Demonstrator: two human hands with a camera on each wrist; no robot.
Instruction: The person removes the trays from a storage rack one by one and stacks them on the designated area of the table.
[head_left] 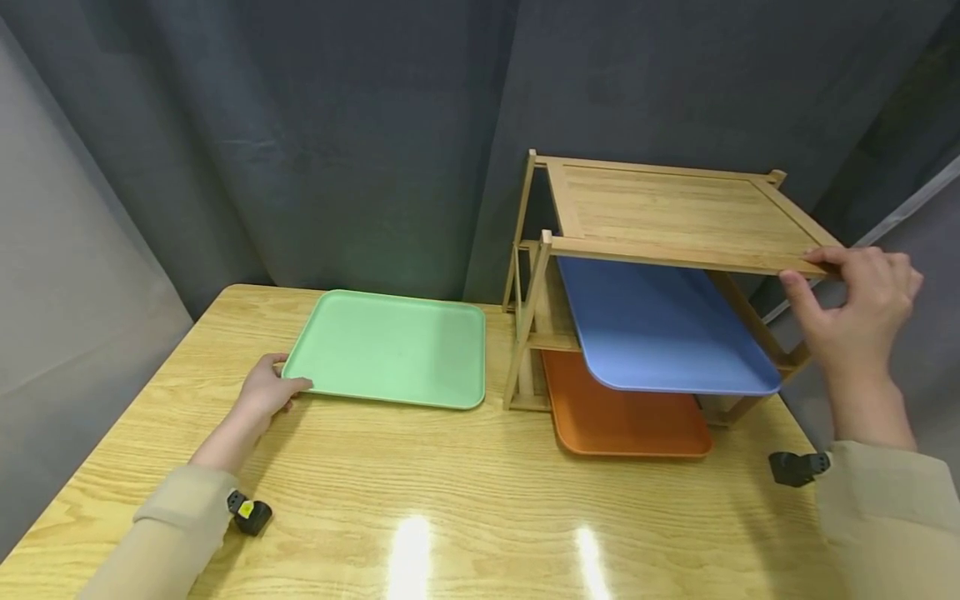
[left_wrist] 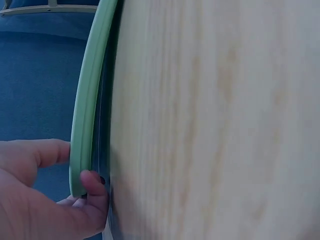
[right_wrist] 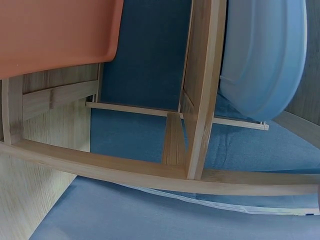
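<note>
My left hand [head_left: 264, 394] pinches the green tray's [head_left: 390, 347] near-left corner, its long axis running right toward the rack [head_left: 675, 208]; my right hand [head_left: 858, 304] seemingly grips the top shelf's corner at frame right.

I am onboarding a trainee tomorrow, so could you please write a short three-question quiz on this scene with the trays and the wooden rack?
1. True or false: the top shelf of the wooden rack holds a tray.
2. Which tray does the left hand grip? A) the blue tray B) the green tray C) the orange tray
3. Fill in: the right hand holds the front right corner of the rack's ____ shelf.

Key:
1. False; it is bare, and the blue tray sits on the shelf below it.
2. B, at its near left corner, on the table.
3. Top.
</note>
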